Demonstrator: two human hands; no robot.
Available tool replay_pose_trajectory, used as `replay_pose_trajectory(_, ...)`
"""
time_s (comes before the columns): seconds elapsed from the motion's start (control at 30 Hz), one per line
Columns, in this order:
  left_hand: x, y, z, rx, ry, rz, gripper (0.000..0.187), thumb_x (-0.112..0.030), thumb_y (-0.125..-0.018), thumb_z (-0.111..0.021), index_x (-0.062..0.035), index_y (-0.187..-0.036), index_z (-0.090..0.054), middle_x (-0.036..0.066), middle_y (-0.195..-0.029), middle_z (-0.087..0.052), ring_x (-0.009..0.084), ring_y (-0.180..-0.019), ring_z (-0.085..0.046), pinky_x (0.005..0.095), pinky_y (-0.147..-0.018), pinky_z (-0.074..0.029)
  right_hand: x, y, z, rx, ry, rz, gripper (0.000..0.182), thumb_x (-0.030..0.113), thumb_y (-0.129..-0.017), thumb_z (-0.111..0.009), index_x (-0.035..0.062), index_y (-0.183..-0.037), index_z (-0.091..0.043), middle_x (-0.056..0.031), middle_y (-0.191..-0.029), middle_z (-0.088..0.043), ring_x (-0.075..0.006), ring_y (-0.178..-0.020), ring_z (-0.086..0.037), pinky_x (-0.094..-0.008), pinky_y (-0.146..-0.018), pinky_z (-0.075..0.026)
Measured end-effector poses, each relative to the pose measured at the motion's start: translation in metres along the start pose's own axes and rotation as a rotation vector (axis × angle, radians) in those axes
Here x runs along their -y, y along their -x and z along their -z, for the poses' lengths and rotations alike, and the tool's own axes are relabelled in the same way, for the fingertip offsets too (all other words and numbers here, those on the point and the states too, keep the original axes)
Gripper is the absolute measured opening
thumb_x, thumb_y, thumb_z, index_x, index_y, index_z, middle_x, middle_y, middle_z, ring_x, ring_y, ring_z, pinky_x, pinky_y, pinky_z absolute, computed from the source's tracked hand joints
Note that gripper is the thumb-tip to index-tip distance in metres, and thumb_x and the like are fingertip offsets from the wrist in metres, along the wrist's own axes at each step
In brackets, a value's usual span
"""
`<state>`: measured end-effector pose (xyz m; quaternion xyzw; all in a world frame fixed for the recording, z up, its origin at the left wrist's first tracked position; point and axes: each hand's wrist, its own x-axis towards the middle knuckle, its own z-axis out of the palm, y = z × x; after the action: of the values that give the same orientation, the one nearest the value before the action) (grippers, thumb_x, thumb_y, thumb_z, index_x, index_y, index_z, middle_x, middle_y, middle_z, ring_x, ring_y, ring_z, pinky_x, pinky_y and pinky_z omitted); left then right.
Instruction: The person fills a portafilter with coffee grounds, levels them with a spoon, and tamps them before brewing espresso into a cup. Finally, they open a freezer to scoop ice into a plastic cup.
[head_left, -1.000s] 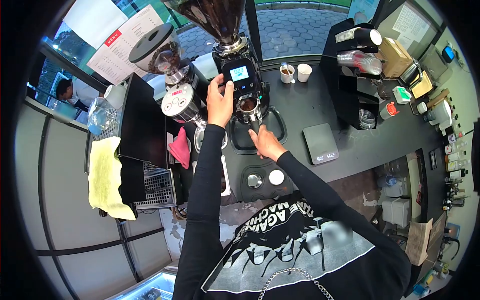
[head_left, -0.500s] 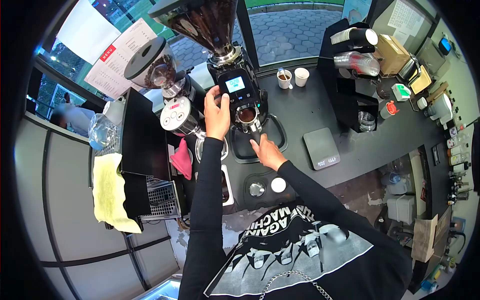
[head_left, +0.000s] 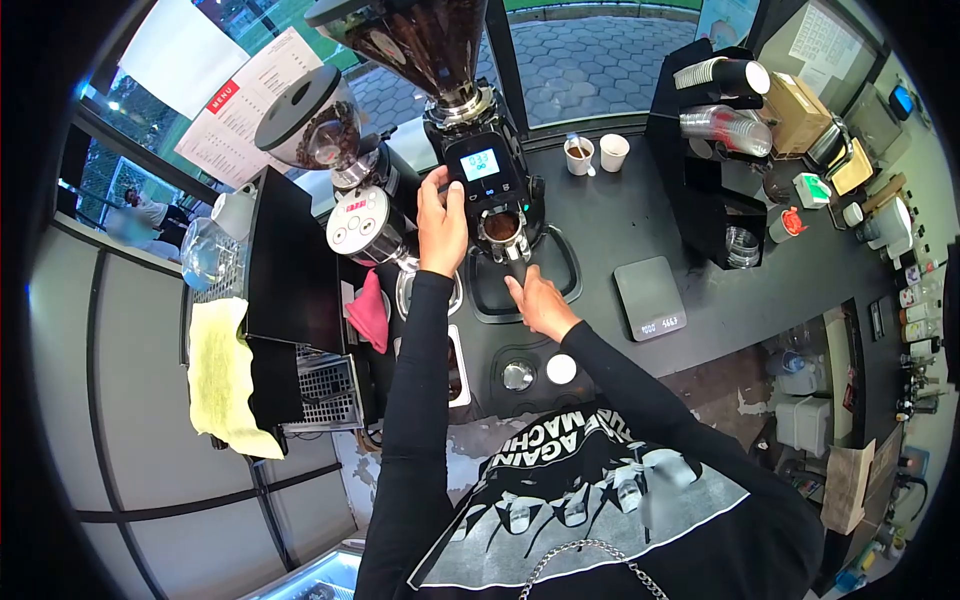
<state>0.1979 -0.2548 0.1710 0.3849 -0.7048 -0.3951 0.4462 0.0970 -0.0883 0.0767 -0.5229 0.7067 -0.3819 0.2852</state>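
The right hand (head_left: 540,303) is gripping the handle of the portafilter (head_left: 502,230), which is sitting under the grinder (head_left: 480,160) spout. The left hand (head_left: 442,220) is pressing loosely against the grinder's side, fingers open. A scale (head_left: 648,296) is lying nearby.

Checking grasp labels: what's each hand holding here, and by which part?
Right hand holds the portafilter by its handle, basket under the grinder spout. Left hand holds nothing; its fingers rest against the grinder's front beside the display.
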Motion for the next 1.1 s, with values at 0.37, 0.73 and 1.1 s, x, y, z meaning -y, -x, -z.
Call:
replay_pose_trajectory(0.37,-0.004,0.003,-0.004,-0.081,-0.135,-0.168,0.041,-0.022,-0.102,-0.057,0.0031,-0.134,-0.052,0.024,-0.125,-0.059,0.0336,-0.107,-0.063,0.0423,-0.096,-0.050,0.015,-0.004,-0.002,0.062,-0.143,-0.263,0.048,0.041,-0.107,-0.055,-0.0059,-0.102,-0.044,-0.0254,-0.070,-0.066,-0.0345,-0.053,-0.069,-0.0468,-0.051,-0.055)
replay_pose_trajectory(0.73,-0.013,0.007,-0.004,-0.034,-0.046,-0.077,0.045,-0.025,-0.103,-0.055,0.0021,-0.139,-0.049,0.022,-0.129,-0.057,0.0323,-0.111,-0.063,0.0413,-0.100,-0.049,0.021,-0.004,0.010,0.110,-0.181,-0.249,0.046,0.039,-0.108,-0.053,-0.0050,-0.101,-0.042,-0.0135,-0.064,-0.060,-0.0226,-0.047,-0.064,-0.0371,-0.038,-0.051)
replay_pose_trajectory(1.1,-0.002,0.002,-0.004,-0.080,-0.132,-0.134,0.044,-0.025,-0.103,-0.054,0.0053,-0.134,-0.053,0.024,-0.131,-0.058,0.0365,-0.122,-0.058,0.0423,-0.107,-0.045,-0.006,-0.006,-0.011,0.013,-0.026,-0.196,0.051,0.042,-0.107,-0.052,-0.0087,-0.106,-0.046,-0.0382,-0.085,-0.067,-0.0535,-0.079,-0.068,-0.0597,-0.075,-0.053)
